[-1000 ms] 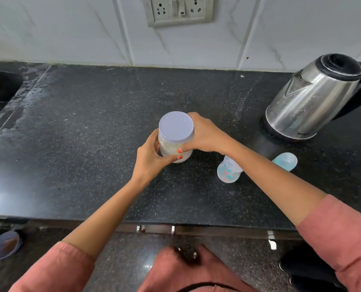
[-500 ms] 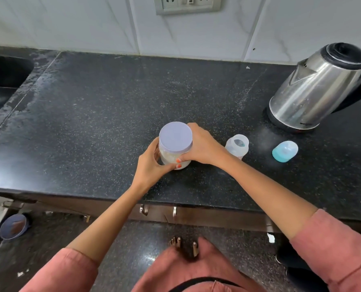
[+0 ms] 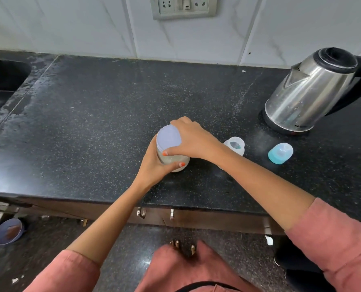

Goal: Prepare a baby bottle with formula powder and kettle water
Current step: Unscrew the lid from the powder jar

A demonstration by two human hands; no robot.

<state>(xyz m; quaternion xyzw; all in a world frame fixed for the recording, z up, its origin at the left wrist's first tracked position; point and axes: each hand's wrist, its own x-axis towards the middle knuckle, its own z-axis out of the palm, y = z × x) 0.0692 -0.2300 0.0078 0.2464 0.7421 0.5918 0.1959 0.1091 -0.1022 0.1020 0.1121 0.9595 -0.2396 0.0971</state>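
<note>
Right hand [image 3: 193,140] moved atop jar lid [image 3: 168,137], bottle [image 3: 234,145] just beside.

The desk [image 3: 91,123] is black with tiny white specks. Behind it is a white tile wall [image 3: 70,28]. A grey socket [image 3: 183,6] sits high on the wall, with a switch in the middle. A dark sink [image 3: 0,81] is at the far left, and the desk next to it looks wet. Under the desk edge are two small metal handles [image 3: 141,212]. Down on the dark floor [image 3: 48,260], at the left, is a purple bowl [image 3: 8,231] with something brown in it.
</note>
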